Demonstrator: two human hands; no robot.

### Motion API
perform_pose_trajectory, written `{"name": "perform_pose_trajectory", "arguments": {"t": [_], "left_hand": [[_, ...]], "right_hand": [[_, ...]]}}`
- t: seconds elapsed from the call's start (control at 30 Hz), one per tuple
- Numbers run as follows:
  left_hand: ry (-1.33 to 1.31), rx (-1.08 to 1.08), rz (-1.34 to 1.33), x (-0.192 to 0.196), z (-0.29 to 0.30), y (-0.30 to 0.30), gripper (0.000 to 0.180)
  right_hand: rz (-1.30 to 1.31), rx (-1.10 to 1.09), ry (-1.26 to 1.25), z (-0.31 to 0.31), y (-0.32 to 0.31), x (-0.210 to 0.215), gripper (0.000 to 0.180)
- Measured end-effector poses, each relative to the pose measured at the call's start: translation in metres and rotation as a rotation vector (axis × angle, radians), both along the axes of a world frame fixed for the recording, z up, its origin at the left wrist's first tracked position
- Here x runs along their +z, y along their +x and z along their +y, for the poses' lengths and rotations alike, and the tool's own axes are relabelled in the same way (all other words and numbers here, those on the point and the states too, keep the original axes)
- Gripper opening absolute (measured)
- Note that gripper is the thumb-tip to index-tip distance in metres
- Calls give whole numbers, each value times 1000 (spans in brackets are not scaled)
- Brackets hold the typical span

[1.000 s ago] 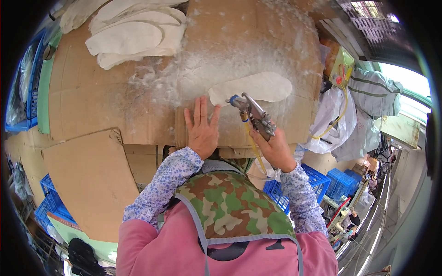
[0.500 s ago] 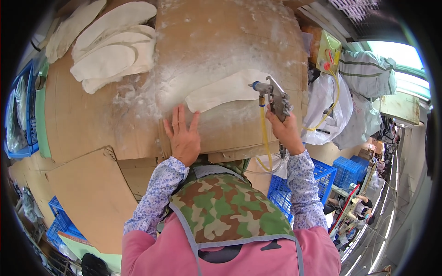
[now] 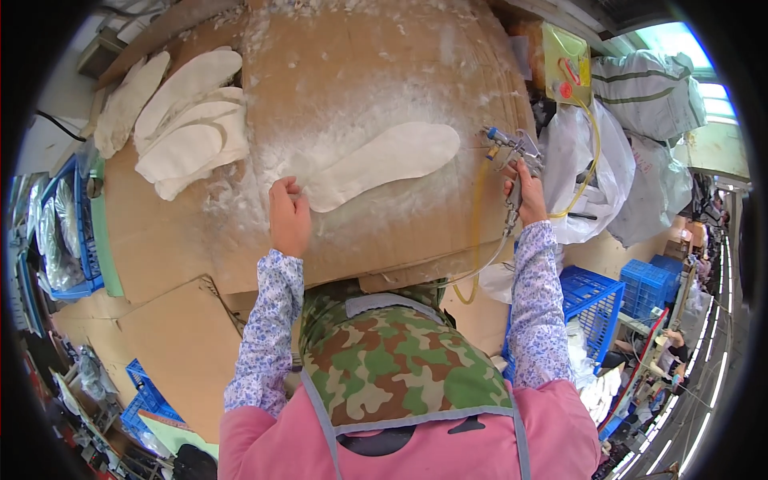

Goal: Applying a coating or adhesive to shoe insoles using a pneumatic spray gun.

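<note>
A white insole-shaped piece (image 3: 384,162) lies flat on a brown cardboard-covered table (image 3: 352,88) dusted with white residue. My left hand (image 3: 288,218) rests on the cardboard with its fingertips pinching the near end of this insole. My right hand (image 3: 524,192) is at the table's right edge, closed round the grip of a metal spray gun (image 3: 510,149) that trails a yellowish hose (image 3: 480,240). The gun's nozzle is off to the right of the insole, not over it.
A pile of several white insoles (image 3: 180,120) lies at the table's far left. Blue plastic crates (image 3: 596,296) stand at the lower right and at the left (image 3: 72,240). Large white sacks (image 3: 632,128) and a yellow holder (image 3: 564,64) are at the right. Loose cardboard sheets (image 3: 176,336) lean at the lower left.
My right hand has carried the spray gun away from the insole to the table's right edge. My left hand went from lying flat and spread to pinching the insole's near end.
</note>
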State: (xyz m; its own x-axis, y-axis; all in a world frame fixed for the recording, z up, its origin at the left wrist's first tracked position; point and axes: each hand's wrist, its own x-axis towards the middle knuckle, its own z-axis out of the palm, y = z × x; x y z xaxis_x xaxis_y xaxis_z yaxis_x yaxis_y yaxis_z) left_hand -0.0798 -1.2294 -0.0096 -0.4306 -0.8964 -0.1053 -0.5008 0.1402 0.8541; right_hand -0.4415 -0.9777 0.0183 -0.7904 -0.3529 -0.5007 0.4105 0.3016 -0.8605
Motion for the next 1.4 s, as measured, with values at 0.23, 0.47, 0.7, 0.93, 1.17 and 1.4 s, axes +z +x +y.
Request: {"name": "perform_pose_trajectory", "arguments": {"t": [0.23,0.47,0.7,0.93,1.17,1.4], "left_hand": [[26,-68,-155,-8,-10,-7,22],[-210,-47,-268,-7,-14,-8,15],[-138,-2,-340,12,1,-22,20],[62,12,87,45,5,-15,27],[233,96,455,87,-10,70,30],[245,428,621,87,-13,333,36]], "right_hand": [[1232,287,782,31,12,0,32],[572,415,120,-60,17,-10,20],[597,639,372,-100,-1,-35,26],[531,744,229,-102,-12,-15,21],[507,702,101,-154,68,73,18],[414,1200,-108,-305,267,84,15]]}}
